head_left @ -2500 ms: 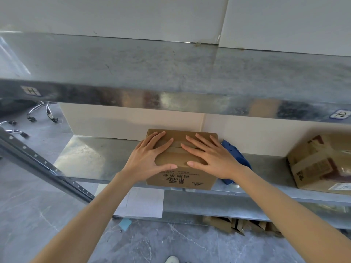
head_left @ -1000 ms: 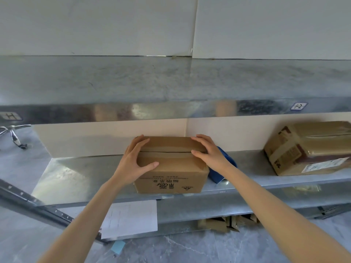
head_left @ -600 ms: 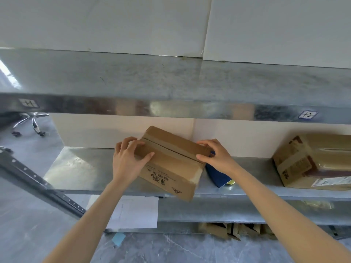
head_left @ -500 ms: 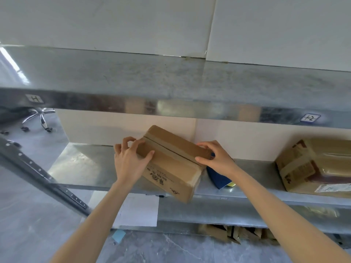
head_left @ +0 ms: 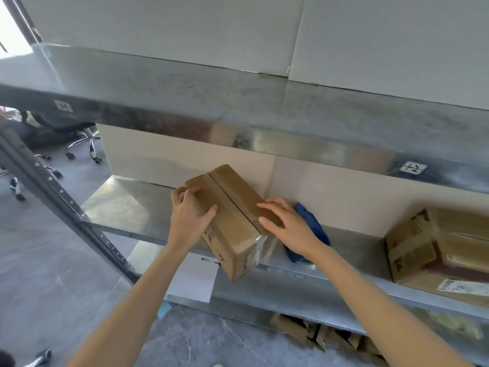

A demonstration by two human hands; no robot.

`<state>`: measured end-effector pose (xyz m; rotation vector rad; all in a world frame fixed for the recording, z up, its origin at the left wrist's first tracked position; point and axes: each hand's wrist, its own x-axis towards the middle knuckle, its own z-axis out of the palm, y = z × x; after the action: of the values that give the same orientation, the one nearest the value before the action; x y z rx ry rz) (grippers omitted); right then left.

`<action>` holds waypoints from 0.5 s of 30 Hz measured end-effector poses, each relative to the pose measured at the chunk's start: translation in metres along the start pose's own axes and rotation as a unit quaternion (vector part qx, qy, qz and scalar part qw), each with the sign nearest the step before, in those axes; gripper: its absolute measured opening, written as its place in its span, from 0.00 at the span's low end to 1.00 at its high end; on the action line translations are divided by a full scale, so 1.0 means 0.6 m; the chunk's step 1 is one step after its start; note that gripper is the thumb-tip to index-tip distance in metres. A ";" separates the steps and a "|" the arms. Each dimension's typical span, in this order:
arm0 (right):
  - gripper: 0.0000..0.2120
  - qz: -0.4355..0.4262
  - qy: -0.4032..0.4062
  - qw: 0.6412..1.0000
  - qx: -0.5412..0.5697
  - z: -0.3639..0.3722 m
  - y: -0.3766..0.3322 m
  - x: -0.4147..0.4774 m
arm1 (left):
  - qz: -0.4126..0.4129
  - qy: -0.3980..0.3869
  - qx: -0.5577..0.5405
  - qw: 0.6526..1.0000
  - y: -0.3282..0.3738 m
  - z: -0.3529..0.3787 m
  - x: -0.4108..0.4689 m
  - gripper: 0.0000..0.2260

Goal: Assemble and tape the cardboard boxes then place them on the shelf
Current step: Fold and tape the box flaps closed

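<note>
A blue object [head_left: 309, 221] lies on the middle shelf [head_left: 127, 205] just right of the cardboard box [head_left: 232, 221], partly hidden under the right hand [head_left: 288, 226]. A second, larger taped box [head_left: 436, 247] sits well apart at the far right. A slanted perforated steel post [head_left: 66, 205] crosses the left foreground, with an office chair [head_left: 84, 139] beyond it. A white sheet of paper [head_left: 195, 279] hangs below the shelf, and flattened cardboard [head_left: 317, 332] lies on the lowest level. The cardboard box sits on the middle shelf turned diagonally. Its long axis and brown tape seam run from far left to near right, and its near corner juts past the shelf's front edge. Whether it rests flat or is slightly lifted is hard to tell. The left hand [head_left: 189, 218] grips the far-left edge, fingers curled over it and thumb pressed on top. The right hand lies on the near-right top edge with fingers nearly straight. Dark print on the box's left side is too blurred to read. The upper shelf [head_left: 185, 102] carries a label reading "H" [head_left: 63, 105] and another [head_left: 412, 168] that looks like "+2".
</note>
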<state>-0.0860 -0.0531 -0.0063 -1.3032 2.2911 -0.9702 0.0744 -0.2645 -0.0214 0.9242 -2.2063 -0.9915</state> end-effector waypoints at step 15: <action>0.27 0.112 -0.001 0.956 -0.271 -0.017 0.133 -0.064 | 0.042 0.008 0.283 0.958 0.029 -0.025 -0.067 0.27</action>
<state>-0.1217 0.0116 -0.0567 -1.1779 2.7403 -0.2658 0.1036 -0.2314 -0.0066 1.0560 -2.5401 -0.2992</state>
